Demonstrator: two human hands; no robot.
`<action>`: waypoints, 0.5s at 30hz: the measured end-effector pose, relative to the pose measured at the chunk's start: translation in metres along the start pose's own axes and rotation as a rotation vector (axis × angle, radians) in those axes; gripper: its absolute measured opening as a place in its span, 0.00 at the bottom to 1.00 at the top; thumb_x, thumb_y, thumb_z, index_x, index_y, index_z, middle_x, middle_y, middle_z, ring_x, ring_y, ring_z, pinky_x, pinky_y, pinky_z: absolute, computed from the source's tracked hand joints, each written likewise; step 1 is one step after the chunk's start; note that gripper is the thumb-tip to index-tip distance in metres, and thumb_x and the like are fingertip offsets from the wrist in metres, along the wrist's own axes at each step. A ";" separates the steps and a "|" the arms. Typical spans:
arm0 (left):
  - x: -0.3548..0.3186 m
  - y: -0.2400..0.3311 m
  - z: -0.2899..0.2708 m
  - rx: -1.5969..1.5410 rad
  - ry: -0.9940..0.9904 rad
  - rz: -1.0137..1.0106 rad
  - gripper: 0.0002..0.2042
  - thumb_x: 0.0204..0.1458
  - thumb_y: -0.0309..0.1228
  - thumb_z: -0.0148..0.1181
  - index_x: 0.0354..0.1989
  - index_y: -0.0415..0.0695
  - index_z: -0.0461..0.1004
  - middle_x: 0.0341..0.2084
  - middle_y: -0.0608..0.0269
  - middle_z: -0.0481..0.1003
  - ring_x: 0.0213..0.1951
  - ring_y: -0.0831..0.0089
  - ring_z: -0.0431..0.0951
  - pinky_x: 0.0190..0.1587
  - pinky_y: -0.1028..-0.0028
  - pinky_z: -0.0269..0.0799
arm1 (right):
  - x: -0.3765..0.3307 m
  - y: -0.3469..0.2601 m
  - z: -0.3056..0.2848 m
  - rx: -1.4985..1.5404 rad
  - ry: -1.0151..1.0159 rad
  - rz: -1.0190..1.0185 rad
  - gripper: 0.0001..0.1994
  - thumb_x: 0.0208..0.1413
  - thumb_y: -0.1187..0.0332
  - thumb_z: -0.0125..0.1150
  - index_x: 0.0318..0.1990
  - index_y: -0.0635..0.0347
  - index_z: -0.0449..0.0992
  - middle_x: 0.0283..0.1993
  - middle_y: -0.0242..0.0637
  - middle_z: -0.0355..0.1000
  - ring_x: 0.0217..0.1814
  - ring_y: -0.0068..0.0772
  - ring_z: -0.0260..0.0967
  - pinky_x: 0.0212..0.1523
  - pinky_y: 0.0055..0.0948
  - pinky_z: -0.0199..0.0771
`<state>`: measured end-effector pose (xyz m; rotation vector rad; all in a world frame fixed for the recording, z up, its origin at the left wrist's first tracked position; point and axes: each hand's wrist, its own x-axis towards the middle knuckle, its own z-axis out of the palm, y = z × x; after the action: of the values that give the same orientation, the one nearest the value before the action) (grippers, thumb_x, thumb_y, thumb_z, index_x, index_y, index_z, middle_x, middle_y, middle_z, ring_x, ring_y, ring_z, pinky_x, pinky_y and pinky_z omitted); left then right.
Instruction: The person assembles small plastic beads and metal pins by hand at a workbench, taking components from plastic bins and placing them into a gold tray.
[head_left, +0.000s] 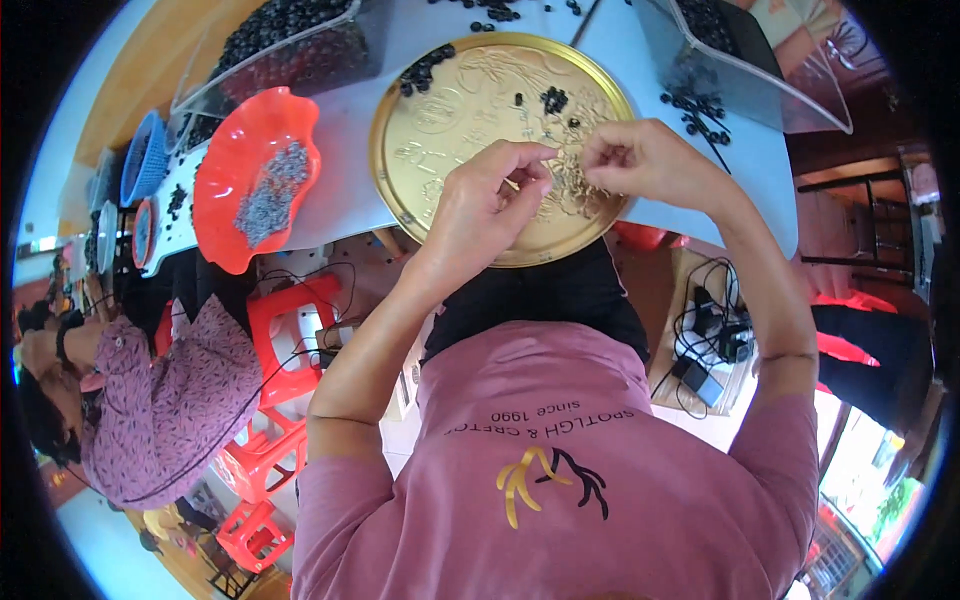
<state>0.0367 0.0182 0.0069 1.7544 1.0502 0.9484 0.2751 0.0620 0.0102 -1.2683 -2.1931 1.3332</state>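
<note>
My left hand [487, 205] is held over a round gold tray [465, 165], thumb and fingers curled together in a pinch. What sits between those fingertips is too small to make out. Just to its right, my right hand [645, 165] is also closed in a pinch, its fingertips pointing at the left hand with a small gap between them. Beneath the right hand lies a scatter of small brownish bits [572, 195] on the tray. A little cluster of black round pieces [553, 100] rests farther back, and another black pile [427, 70] lies by the tray's far left rim.
A red scalloped dish [222, 190] holding small grey pieces [275, 195] stands left of the tray. Clear bins of black pieces [285, 60] [735, 75] stand at both far corners. Loose black pieces [697, 115] lie on the right. A person [170, 390] sits at the left.
</note>
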 end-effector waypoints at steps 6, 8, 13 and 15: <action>0.005 -0.011 0.023 -0.016 0.116 0.079 0.12 0.51 0.22 0.64 0.45 0.39 0.75 0.34 0.58 0.76 0.32 0.72 0.78 0.34 0.74 0.75 | 0.004 -0.005 0.022 0.618 0.188 0.085 0.11 0.56 0.68 0.65 0.44 0.63 0.77 0.34 0.30 0.76 0.32 0.17 0.71 0.33 0.19 0.72; 0.006 -0.015 0.023 -0.047 0.146 0.043 0.12 0.51 0.21 0.64 0.45 0.39 0.75 0.33 0.59 0.76 0.32 0.72 0.78 0.33 0.75 0.74 | 0.005 -0.006 0.029 0.715 0.226 0.095 0.11 0.56 0.68 0.66 0.45 0.62 0.77 0.36 0.31 0.76 0.34 0.18 0.71 0.36 0.19 0.73; 0.011 -0.023 0.021 0.036 0.238 0.203 0.11 0.51 0.19 0.64 0.44 0.40 0.75 0.31 0.59 0.74 0.30 0.74 0.76 0.31 0.76 0.72 | 0.007 -0.007 0.044 0.953 0.280 0.080 0.13 0.55 0.69 0.67 0.46 0.62 0.76 0.41 0.31 0.75 0.40 0.21 0.72 0.42 0.22 0.75; 0.011 -0.021 0.020 0.028 0.277 0.174 0.10 0.50 0.19 0.63 0.42 0.40 0.76 0.31 0.60 0.73 0.28 0.75 0.74 0.29 0.76 0.71 | 0.008 -0.010 0.048 0.976 0.329 0.051 0.13 0.56 0.69 0.66 0.47 0.62 0.76 0.43 0.31 0.75 0.42 0.22 0.73 0.44 0.24 0.76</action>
<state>0.0532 0.0283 -0.0172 1.7939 1.0988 1.3204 0.2355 0.0384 -0.0089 -1.0160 -1.0269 1.7173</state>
